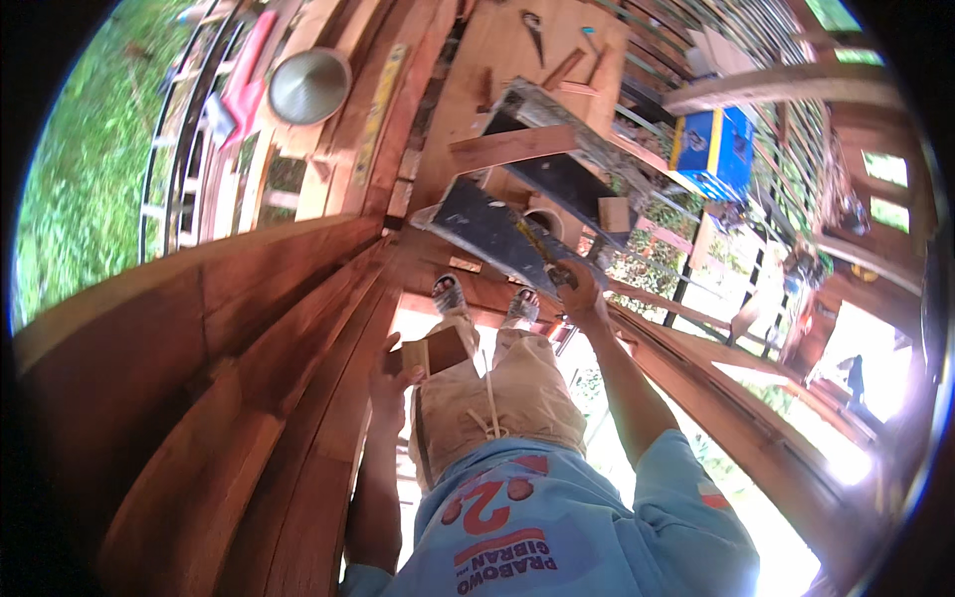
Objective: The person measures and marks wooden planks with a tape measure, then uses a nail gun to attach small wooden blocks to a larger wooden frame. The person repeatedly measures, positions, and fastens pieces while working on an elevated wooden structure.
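Left hand: (391, 374) closed part-way, thumb on near face, around one end of the wood block; far end left free, probably so its broad side stays exposed.
Wood block: (448, 349) short, flat, red-brown with a paler end; held up in front of the left trouser leg, clear of the dark boards.
Right hand: (581, 290) fingers curled tight around the near end of the narrow tool; low grip seems meant to leave its length free.
Narrow tool: (533, 239) yellowish shaft pointing away from the body, over the nearer dark board; exact kind can't tell.
Dark boards: (477, 221) black-faced, roughly parallel, gap between; they look set out as a makeshift work stand, within arm's reach.
Ring-shaped thing: (546, 220) pale, in the gap between boards, partly hidden; kind unclear.
Small block: (614, 215) on the farther board at its right end, presumably parked handy.
Short plank: (512, 148) laid slantwise beyond, likely just set aside.
Plywood sheet: (451, 124) far side, offcuts on it; flat spot for loose bits, apparently.
Conical hat: (309, 87) far left on timber, out of the way.
Blue box: (714, 151) far right, off the work spot.
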`<state>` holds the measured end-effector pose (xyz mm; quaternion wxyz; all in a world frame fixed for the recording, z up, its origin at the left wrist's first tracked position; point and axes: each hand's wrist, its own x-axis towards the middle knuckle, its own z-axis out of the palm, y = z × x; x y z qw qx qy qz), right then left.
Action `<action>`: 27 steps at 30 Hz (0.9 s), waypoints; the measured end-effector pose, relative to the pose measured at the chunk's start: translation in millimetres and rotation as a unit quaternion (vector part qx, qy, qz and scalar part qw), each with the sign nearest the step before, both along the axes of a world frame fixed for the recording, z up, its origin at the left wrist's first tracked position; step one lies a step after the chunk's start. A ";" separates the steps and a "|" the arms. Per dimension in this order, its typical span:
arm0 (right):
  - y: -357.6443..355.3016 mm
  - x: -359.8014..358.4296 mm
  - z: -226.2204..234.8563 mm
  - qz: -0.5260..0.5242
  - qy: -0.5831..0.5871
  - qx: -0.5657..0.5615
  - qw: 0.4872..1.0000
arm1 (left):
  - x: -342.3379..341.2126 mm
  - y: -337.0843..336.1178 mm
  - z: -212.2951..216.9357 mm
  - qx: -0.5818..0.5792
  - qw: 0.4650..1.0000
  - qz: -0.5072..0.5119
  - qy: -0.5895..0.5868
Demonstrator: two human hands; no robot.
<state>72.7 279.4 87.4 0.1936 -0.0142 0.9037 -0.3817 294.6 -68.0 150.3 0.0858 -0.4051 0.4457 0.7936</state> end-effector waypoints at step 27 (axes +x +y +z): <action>49.7 37.3 -119.7 -0.187 0.162 -0.102 0.964 | -333.4 148.1 -197.1 -0.455 0.769 -0.319 0.315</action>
